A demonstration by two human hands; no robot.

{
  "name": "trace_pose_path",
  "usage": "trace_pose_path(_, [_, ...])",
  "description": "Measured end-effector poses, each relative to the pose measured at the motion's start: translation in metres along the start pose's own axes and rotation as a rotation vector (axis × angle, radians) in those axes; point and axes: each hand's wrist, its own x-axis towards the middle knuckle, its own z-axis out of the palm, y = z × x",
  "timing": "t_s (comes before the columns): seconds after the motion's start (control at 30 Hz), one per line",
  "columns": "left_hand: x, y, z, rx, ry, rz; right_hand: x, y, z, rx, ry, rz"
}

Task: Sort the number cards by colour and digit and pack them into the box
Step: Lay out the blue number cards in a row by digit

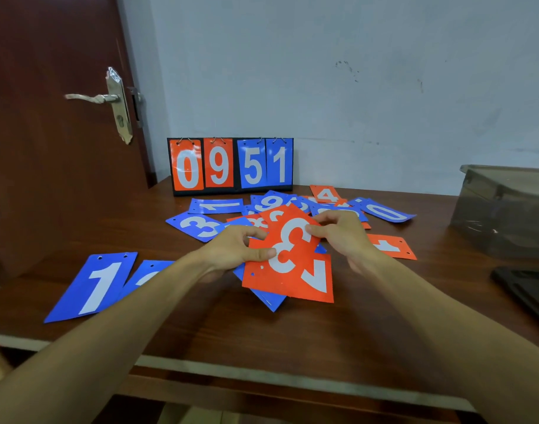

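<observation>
- The table (201, 332) is dark brown wood grain with a pale front edge; both forearms reach over it from the bottom corners.
- A glossy blue card marked 1 (94, 286) lies flat near the left edge, two punched holes at its top. Just beside it a second blue card (146, 273) is mostly hidden by the left forearm, so its digit cannot be read.
- The left hand (237, 249) pinches the red 3 card (288, 249) at its left edge, thumb on top and fingers curled beneath. The right hand (341, 237) pinches the card's far right edge the same way.
- That card is held at mid-table above the pile, its white digit turned sideways. Under it lie a red 7 card (318, 280) and a blue corner (269, 298) whose face is covered.
- A red card (390, 246) to the right shows a 1.
- Behind the hands the loose pile overlaps: a blue 3 (194, 226), a blue 1 (216, 205), a blue 9 (269, 201), a blue 0 (384, 212) and a red 4 (325, 194) — the rest are too covered to read.
- A black flip scoreboard (231, 165) stands upright on wire rings, reading 0 9 in red and 5 1 in blue.
- The box (504, 209) — smoky translucent plastic — sits at the right edge, cut off by the frame, well apart from the cards. A dark flat object (525, 289) in front of it is also cropped.
- A reddish door (48, 117) with a metal lever handle (90, 97) meets a scuffed pale wall (354, 87).
</observation>
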Motion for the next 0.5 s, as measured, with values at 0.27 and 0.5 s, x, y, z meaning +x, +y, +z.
trace_pose_path(0.27, [-0.008,-0.002,-0.009,-0.085,0.111,-0.091,0.004,0.016,-0.033,0.383,0.172,0.178])
trace_pose_path(0.5, [-0.008,-0.001,0.005,-0.282,0.307,-0.037,-0.023,0.014,-0.019,0.454,-0.048,0.195])
